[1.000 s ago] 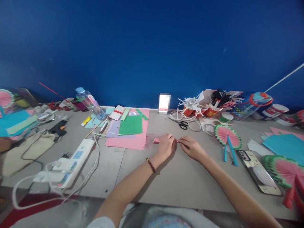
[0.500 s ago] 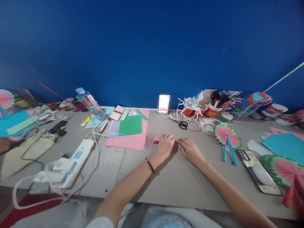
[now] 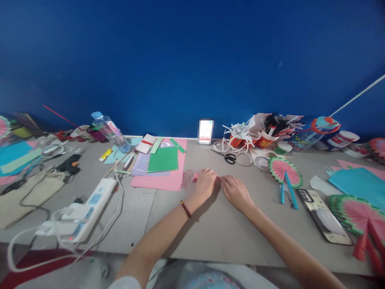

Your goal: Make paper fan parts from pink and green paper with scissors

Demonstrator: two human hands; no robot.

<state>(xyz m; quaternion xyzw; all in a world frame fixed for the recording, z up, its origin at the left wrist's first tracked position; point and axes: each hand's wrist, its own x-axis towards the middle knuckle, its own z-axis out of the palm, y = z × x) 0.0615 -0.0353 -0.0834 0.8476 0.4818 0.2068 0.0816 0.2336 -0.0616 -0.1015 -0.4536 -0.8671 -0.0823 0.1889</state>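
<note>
My left hand (image 3: 205, 185) and my right hand (image 3: 235, 192) meet on the grey table (image 3: 222, 228), near its middle. Both have their fingers curled and pressed down on a small folded pink paper strip (image 3: 195, 178), whose end sticks out to the left of my left hand. Most of the strip is hidden under the fingers. A dark bead bracelet (image 3: 184, 209) sits on my left wrist.
Pink, green and lilac paper sheets (image 3: 162, 166) lie to the left, beside a water bottle (image 3: 110, 131), a glue gun (image 3: 68, 164) and a power strip (image 3: 85, 208). Scissors (image 3: 231, 158), paper cups, a finished paper fan (image 3: 285, 173), a phone (image 3: 322, 215) and more fans (image 3: 357, 210) lie to the right.
My hands have stayed on the pink strip and drawn slightly closer together. The view has shifted a little, so everything sits slightly further left.
</note>
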